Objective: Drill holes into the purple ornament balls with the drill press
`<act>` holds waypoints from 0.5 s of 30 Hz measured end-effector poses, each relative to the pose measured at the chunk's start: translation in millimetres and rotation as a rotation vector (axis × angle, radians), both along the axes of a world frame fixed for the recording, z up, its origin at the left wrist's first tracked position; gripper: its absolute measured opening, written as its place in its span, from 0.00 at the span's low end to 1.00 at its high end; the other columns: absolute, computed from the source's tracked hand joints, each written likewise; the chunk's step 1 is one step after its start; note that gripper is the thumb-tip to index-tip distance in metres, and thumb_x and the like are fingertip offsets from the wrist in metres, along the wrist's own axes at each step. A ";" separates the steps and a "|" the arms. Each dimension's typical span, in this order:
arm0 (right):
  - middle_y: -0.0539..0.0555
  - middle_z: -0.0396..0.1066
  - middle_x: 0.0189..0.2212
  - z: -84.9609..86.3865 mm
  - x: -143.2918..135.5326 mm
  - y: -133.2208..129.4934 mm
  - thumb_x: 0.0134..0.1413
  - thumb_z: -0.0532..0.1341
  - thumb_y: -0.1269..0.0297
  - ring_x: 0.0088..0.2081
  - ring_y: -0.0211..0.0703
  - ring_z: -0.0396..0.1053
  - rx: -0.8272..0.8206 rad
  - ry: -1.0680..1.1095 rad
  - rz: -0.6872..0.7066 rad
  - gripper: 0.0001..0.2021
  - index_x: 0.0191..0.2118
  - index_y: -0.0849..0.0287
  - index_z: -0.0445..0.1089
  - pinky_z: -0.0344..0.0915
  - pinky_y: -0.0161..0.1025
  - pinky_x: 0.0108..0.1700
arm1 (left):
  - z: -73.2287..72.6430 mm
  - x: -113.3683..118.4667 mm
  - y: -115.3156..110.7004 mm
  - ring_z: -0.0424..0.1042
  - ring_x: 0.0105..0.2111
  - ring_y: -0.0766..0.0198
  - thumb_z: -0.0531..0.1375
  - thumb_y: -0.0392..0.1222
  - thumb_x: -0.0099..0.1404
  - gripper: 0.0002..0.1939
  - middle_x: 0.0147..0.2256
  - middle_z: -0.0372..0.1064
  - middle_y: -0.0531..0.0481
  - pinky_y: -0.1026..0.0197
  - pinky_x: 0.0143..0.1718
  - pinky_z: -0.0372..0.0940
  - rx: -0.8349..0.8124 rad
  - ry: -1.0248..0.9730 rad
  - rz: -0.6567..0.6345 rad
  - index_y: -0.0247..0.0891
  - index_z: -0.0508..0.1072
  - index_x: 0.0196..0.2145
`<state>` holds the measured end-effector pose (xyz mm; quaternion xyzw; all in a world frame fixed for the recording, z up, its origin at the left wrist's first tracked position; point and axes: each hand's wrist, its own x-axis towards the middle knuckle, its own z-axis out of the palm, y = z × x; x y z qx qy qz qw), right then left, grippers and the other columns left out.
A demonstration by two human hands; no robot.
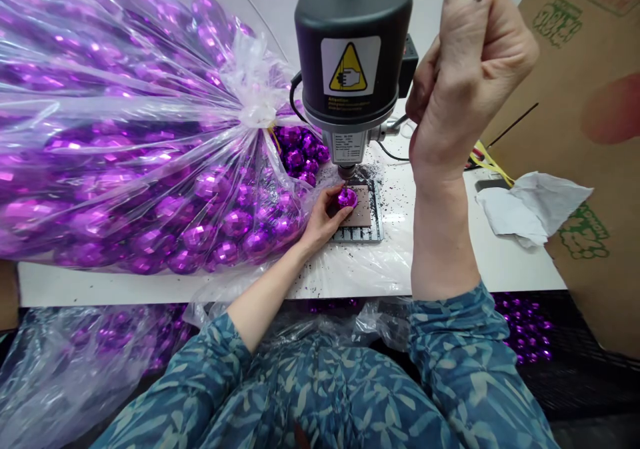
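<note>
My left hand [325, 216] pinches a shiny purple faceted ball [347, 197] between thumb and fingers. The ball sits on a square board [364, 209] on the base plate [375, 236] of a bench drill press [350, 49], right under its chuck [346, 170]. Raised at the right of the machine, my right hand [470, 76] is closed in a fist round the feed lever [400, 121]; only the lever's inner end shows, and its grip is hidden in the fingers.
A big clear plastic bag [257, 96] of purple balls fills the left, with loose balls [300, 152] spilling beside the machine. Dark shavings litter the white table [395, 222]. Crumpled white paper [530, 206] and a cardboard box [590, 136] stand at right. More balls [530, 329] lie below the table edge.
</note>
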<state>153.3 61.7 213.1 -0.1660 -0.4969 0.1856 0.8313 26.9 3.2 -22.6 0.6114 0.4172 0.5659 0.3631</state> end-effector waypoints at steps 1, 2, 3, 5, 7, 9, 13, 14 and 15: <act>0.42 0.41 0.13 -0.2 0.5 -1.2 0.51 0.58 0.30 0.15 0.30 0.44 -0.003 -0.015 -0.006 0.32 0.20 0.50 0.42 0.44 0.38 0.20 | 0.2 0.6 0.7 0.72 0.59 0.50 0.68 0.58 0.62 0.29 0.57 0.71 0.39 0.42 0.63 0.66 -0.003 -0.005 0.005 0.42 0.66 0.54; 0.42 0.41 0.13 -1.0 1.0 -3.0 0.54 0.57 0.33 0.15 0.29 0.44 -0.010 -0.032 -0.025 0.31 0.21 0.50 0.42 0.44 0.37 0.20 | 0.4 1.0 1.4 0.73 0.57 0.51 0.68 0.59 0.62 0.29 0.55 0.72 0.39 0.43 0.61 0.68 -0.007 -0.008 0.008 0.41 0.67 0.54; 0.42 0.42 0.14 -2.5 1.6 -5.3 0.57 0.56 0.36 0.15 0.29 0.43 -0.019 -0.059 -0.047 0.29 0.21 0.51 0.42 0.44 0.36 0.20 | 0.6 1.4 2.0 0.74 0.55 0.51 0.68 0.59 0.61 0.30 0.54 0.73 0.40 0.43 0.60 0.69 -0.012 -0.010 0.012 0.41 0.67 0.53; 0.42 0.43 0.14 -7.8 2.5 -11.4 0.62 0.56 0.42 0.15 0.29 0.43 -0.028 -0.107 -0.090 0.28 0.22 0.52 0.42 0.44 0.36 0.20 | 0.9 2.0 2.8 0.75 0.53 0.52 0.69 0.60 0.60 0.31 0.52 0.74 0.41 0.44 0.59 0.69 -0.025 -0.019 0.021 0.41 0.67 0.53; 0.42 0.44 0.14 -15.3 3.2 -18.3 0.62 0.58 0.45 0.15 0.29 0.42 -0.014 -0.108 -0.115 0.28 0.22 0.53 0.42 0.44 0.37 0.21 | 1.1 2.5 3.1 0.75 0.53 0.51 0.69 0.60 0.60 0.31 0.51 0.74 0.41 0.44 0.58 0.69 -0.038 -0.033 0.030 0.41 0.68 0.53; 0.43 0.42 0.13 -23.7 3.6 -25.1 0.61 0.60 0.46 0.15 0.29 0.42 0.004 -0.083 -0.124 0.29 0.22 0.54 0.42 0.44 0.38 0.22 | 1.3 2.8 3.2 0.75 0.53 0.51 0.69 0.60 0.59 0.31 0.52 0.73 0.41 0.44 0.59 0.69 -0.048 -0.041 0.031 0.41 0.68 0.53; 0.43 0.41 0.14 -38.5 4.6 -35.9 0.62 0.59 0.48 0.17 0.28 0.42 -0.023 -0.050 -0.145 0.29 0.22 0.55 0.42 0.45 0.38 0.24 | 2.4 3.2 2.5 0.75 0.52 0.53 0.69 0.61 0.59 0.31 0.51 0.74 0.42 0.45 0.58 0.69 -0.059 -0.061 0.016 0.42 0.68 0.52; 0.44 0.41 0.14 -41.4 5.2 -37.9 0.62 0.60 0.49 0.17 0.28 0.42 -0.039 -0.051 -0.143 0.29 0.22 0.56 0.42 0.44 0.38 0.24 | 2.8 3.3 2.2 0.76 0.51 0.53 0.69 0.60 0.59 0.31 0.51 0.74 0.42 0.45 0.57 0.69 -0.060 -0.063 0.013 0.42 0.68 0.53; 0.44 0.41 0.14 -44.2 5.8 -39.4 0.62 0.60 0.49 0.17 0.28 0.42 -0.051 -0.050 -0.139 0.29 0.22 0.56 0.42 0.44 0.38 0.24 | 3.2 3.4 1.8 0.76 0.51 0.53 0.69 0.60 0.59 0.31 0.51 0.74 0.42 0.45 0.57 0.70 -0.061 -0.064 0.012 0.42 0.68 0.53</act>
